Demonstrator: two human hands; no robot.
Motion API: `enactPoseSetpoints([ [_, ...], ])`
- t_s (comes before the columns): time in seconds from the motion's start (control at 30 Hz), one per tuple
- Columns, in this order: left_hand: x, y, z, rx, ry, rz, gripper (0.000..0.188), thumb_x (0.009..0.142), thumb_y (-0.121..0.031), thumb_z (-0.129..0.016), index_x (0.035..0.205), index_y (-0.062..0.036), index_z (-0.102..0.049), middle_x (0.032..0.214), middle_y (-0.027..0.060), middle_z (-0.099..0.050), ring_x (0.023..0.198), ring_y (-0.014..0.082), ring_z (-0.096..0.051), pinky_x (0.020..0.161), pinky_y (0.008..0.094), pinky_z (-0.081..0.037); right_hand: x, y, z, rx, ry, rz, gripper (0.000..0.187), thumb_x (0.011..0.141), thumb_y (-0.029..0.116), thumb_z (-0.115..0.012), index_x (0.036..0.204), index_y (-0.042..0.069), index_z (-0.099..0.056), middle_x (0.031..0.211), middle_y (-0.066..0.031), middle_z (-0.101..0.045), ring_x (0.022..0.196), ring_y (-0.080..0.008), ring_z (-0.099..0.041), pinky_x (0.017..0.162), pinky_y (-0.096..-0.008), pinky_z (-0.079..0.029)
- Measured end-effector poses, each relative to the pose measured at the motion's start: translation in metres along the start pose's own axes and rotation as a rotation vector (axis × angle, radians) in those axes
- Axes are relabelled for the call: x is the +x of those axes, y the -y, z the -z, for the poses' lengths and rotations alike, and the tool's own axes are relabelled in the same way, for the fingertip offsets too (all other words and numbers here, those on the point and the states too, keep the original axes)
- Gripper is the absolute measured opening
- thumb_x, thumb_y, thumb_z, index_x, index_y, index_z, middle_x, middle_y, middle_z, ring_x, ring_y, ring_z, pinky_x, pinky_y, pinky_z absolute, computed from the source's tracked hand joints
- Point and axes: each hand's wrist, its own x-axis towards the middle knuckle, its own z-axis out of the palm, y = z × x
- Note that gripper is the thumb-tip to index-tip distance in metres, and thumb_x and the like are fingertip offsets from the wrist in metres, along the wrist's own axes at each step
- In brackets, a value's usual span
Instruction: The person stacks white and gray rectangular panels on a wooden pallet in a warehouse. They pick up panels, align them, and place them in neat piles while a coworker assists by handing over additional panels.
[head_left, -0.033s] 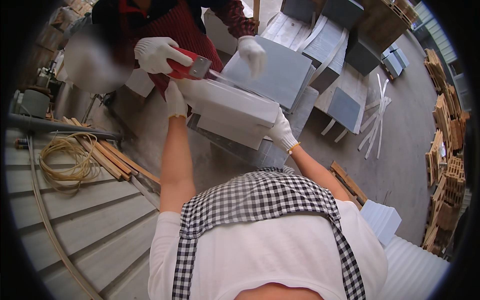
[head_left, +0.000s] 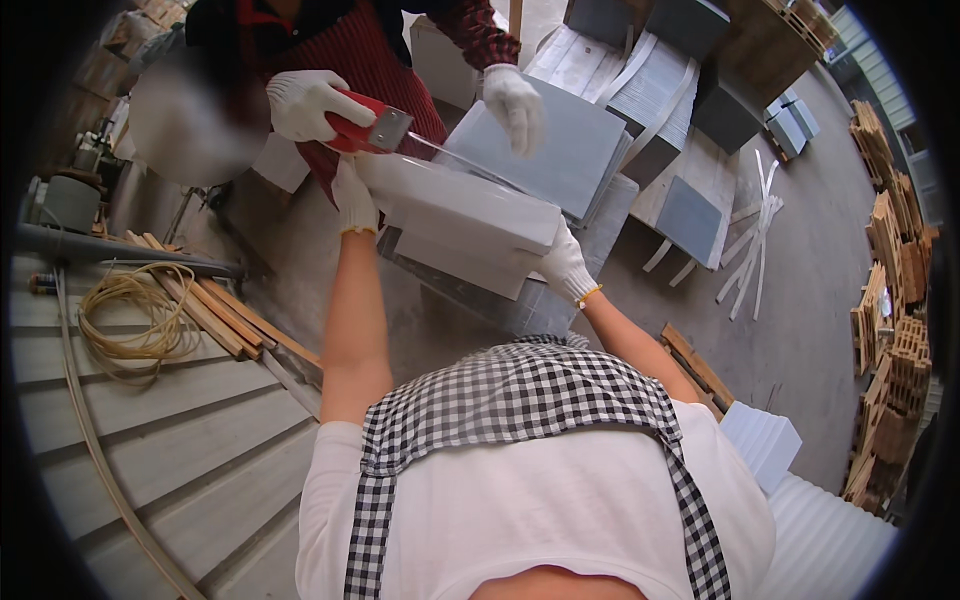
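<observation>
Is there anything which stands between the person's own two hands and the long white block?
Nothing visible: the left hand holds the long white block at its left end, the right hand at its right. The co-worker's hand with the red tool is close to the left end, not between.

Floor (head_left: 800,330): grey, smooth-looking, stretching along the right.
Right side: wooden pallets (head_left: 905,345) stacked in a row.
Upper right: pale ribbed wall panels (head_left: 868,65).
Lower left: broad pale slats (head_left: 170,455), dark gaps between.
Light: soft, diffuse, faint shadows.
</observation>
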Motion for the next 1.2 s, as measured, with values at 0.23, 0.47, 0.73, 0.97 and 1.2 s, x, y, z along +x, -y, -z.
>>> enactPoseSetpoints([
  [0.23, 0.004, 0.021, -0.011, 0.165, -0.321, -0.129, 0.075, 0.102, -0.061, -0.04, 0.114, 0.0081, -0.068, 0.101, 0.0109, -0.071, 0.09, 0.0224, -0.063, 0.084, 0.0347, -0.048, -0.005, 0.014, 0.002, 0.026, -0.034, -0.056, 0.073, 0.076, 0.034, -0.087, 0.132, 0.007, -0.048, 0.115, -0.0146, -0.068, 0.103, -0.0252, -0.069, 0.088, -0.0365, -0.055],
  [0.47, -0.003, 0.014, -0.013, 0.123, -0.418, 0.03, 0.079, 0.102, -0.063, -0.036, 0.121, 0.0087, -0.064, 0.112, 0.0177, -0.069, 0.102, 0.0272, -0.064, 0.091, 0.0388, -0.047, 0.0, 0.004, -0.002, 0.049, -0.033, -0.041, 0.075, 0.074, 0.031, -0.088, 0.133, 0.007, -0.047, 0.116, -0.0141, -0.067, 0.104, -0.0267, -0.069, 0.088, -0.0372, -0.055],
  [0.73, -0.099, -0.034, -0.043, 0.691, -0.241, -1.12, 0.039, 0.101, -0.032, -0.054, 0.116, 0.0016, -0.065, 0.112, 0.0185, -0.066, 0.11, 0.0389, -0.059, 0.099, 0.0455, -0.045, 0.001, 0.015, 0.002, 0.031, -0.013, -0.089, 0.078, 0.072, 0.028, -0.089, 0.134, 0.007, -0.048, 0.118, -0.0135, -0.067, 0.106, -0.0262, -0.068, 0.089, -0.0374, -0.055],
  [0.97, -0.163, -0.017, -0.112, 1.154, 0.58, -1.226, 0.032, 0.089, -0.037, -0.065, 0.099, -0.006, -0.065, 0.097, 0.0115, -0.064, 0.093, 0.0313, -0.059, 0.096, 0.0469, -0.042, 0.01, -0.008, -0.005, -0.015, -0.019, 0.042, 0.081, 0.072, 0.034, -0.088, 0.135, 0.004, -0.046, 0.12, -0.0163, -0.066, 0.111, -0.0321, -0.066, 0.093, -0.0404, -0.053],
  [1.2, -0.157, 0.005, -0.12, 1.281, 0.647, -1.185, 0.035, 0.088, -0.043, -0.062, 0.078, -0.0103, -0.066, 0.075, 0.0074, -0.063, 0.08, 0.0244, -0.059, 0.089, 0.0396, -0.042, 0.017, -0.042, -0.015, -0.237, -0.05, 0.171, 0.073, 0.081, 0.036, -0.078, 0.136, 0.002, -0.043, 0.121, -0.0199, -0.063, 0.109, -0.0387, -0.064, 0.092, -0.0448, -0.053],
])
